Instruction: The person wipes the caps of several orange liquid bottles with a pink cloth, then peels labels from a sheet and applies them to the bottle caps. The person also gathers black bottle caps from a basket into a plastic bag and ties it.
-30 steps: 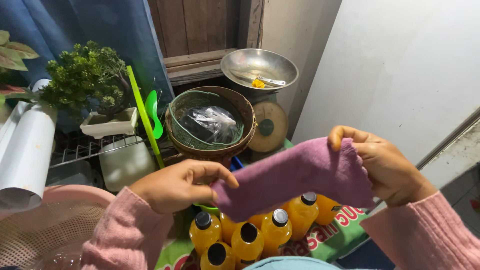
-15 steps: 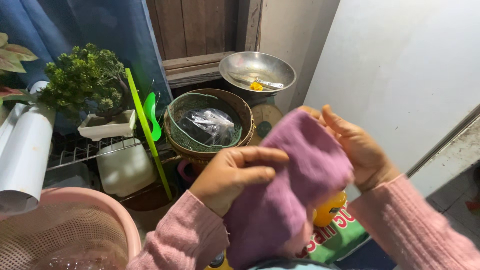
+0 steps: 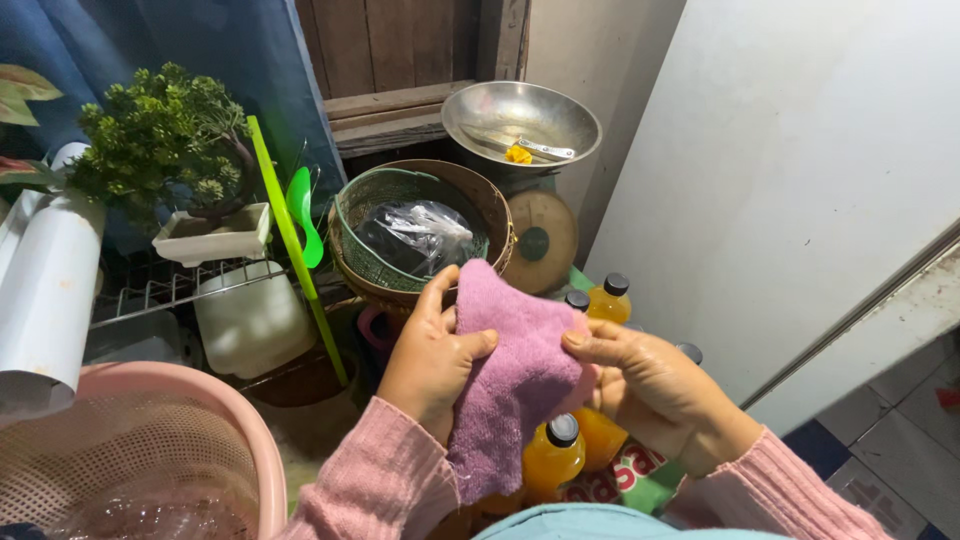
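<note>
Basket [image 3: 150, 440], pink, perforated, lower left; potted shrub [image 3: 160, 140] behind it. Left hand [image 3: 432, 350]: thumb clamped over the left edge of the purple cloth [image 3: 510, 380]. Cloth: folded, held mid-air above the capped orange-juice bottles [image 3: 552, 455]. Right hand [image 3: 650, 385]: fingers pinching the right edge. Handling judgement: keep edges aligned, both grips firm, fold pressed flat, clear of the bottles.

You have a pink basket [image 3: 150, 440] near left, a steel bowl [image 3: 520, 118] far (holding a spoon), orange bottles [image 3: 552, 455] near.
</note>
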